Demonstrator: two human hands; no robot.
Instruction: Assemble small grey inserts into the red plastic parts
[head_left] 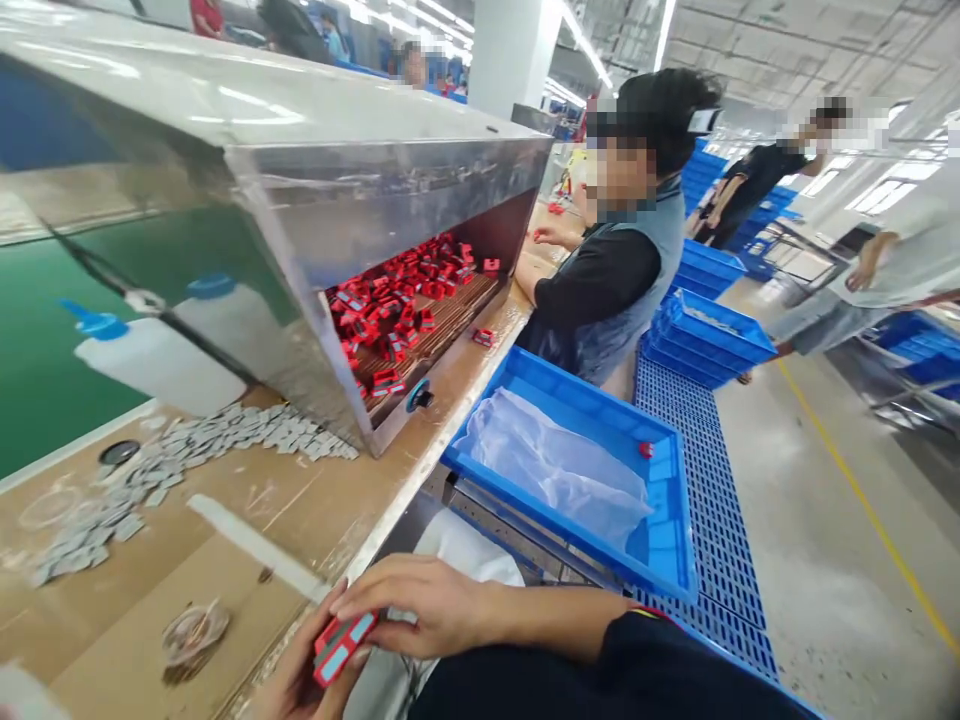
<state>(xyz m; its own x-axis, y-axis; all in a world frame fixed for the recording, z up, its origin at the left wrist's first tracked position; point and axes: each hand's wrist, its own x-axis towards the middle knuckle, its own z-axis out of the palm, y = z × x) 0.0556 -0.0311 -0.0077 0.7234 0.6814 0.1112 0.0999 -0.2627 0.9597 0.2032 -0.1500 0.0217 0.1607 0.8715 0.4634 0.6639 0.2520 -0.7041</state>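
At the table's front edge, both hands are closed on a small red plastic part (346, 645) with pale rectangular patches on its face. My left hand (296, 670) grips it from below and the left. From the right comes my right hand (424, 600), its fingers over the top and side of the same part. On the cardboard-covered table (300, 520), left of the hands, sit a small round dish (196, 632) with a thin stick in it and a pale flat strip (255, 545). Grey flat pieces (187, 445) lie scattered farther back.
A metal-sided box (397, 150) holds many red parts (405, 300); another red part (484, 337) lies before its opening. White bottles with blue caps (150, 355) stand left. A blue tray (679, 500) with a translucent bag is right, beside a seated co-worker (607, 270).
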